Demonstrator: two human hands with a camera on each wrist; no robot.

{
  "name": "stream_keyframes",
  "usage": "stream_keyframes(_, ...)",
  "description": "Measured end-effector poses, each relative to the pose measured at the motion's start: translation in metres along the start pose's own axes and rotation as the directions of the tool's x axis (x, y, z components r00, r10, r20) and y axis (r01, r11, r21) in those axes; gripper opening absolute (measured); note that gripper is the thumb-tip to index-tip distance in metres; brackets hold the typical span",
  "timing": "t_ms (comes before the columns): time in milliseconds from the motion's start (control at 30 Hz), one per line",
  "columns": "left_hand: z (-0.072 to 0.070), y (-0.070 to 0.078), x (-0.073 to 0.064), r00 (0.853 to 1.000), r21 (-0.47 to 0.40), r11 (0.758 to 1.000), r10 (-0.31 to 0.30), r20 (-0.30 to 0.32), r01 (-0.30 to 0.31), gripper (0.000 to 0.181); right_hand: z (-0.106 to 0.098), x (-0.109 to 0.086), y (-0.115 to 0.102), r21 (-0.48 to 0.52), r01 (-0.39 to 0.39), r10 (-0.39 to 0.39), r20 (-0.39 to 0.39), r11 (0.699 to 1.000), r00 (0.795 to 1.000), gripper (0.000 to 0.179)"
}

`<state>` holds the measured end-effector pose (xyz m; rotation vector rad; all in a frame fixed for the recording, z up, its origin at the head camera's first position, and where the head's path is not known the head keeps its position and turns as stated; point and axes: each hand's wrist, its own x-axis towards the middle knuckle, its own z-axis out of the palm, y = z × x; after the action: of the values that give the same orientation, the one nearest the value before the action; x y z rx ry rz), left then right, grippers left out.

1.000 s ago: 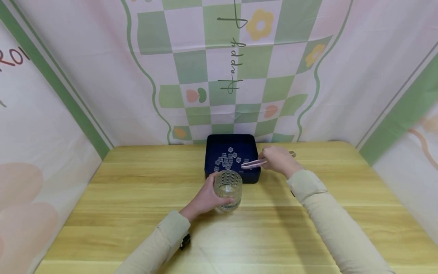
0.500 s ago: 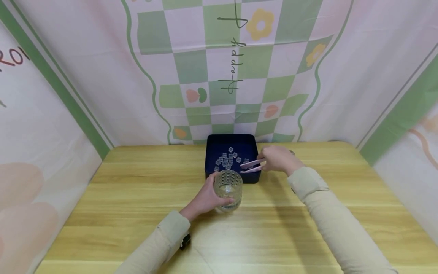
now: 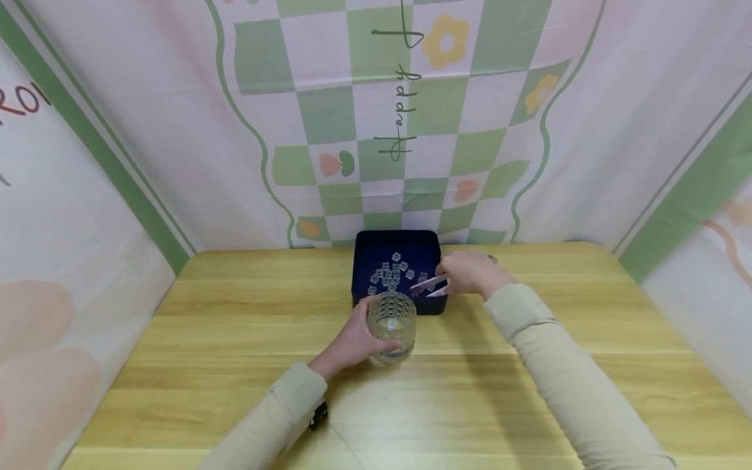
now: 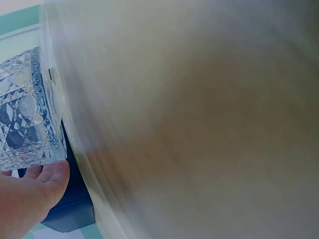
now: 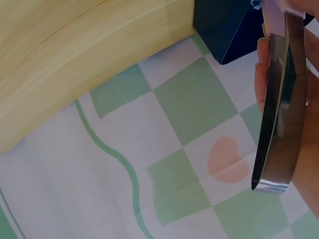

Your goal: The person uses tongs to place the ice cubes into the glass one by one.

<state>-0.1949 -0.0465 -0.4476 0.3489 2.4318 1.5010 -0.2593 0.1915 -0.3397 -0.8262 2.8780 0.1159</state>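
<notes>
My left hand [image 3: 358, 334] grips a clear, patterned drinking glass [image 3: 392, 329] in front of the tray, thumb across its near side. In the left wrist view the cut-glass texture of the glass [image 4: 25, 114] shows, fingers beneath it. My right hand [image 3: 470, 271] holds a pair of tongs [image 3: 430, 283] with pink tips and a metal bent end [image 5: 279, 149]. The tong tips are parted and reach low into the dark blue tray [image 3: 365, 245] at its near right. Several small clear pieces [image 3: 390, 274], flower-like in shape, lie scattered inside the tray.
The tray stands at the back edge of the wooden table [image 3: 247, 339], against a green-and-white checked cloth [image 3: 382, 156] hanging behind. Cloth also hangs on the left and right sides.
The tongs' tips have parted and dipped lower into the tray, and my right hand has shifted slightly left. My left hand and the glass stay where they were.
</notes>
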Motion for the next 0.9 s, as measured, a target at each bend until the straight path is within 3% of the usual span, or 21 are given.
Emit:
stream_keyframes(433,-0.0005,0.0007,-0.0007,1.000,0.002,1.000,-0.007,0.000,0.007,0.103,0.0037,0.0009,-0.0015,-0.046,-0.042,0.040,-0.049,0.998,0.998,0.013)
stream_keyframes(900,-0.0005,0.0014,-0.0012,1.000,-0.007,1.000,-0.005,0.002,0.005,0.103,0.0082,-0.0012,-0.0012,-0.060,-0.032,0.024,-0.137,0.998,0.990,0.006)
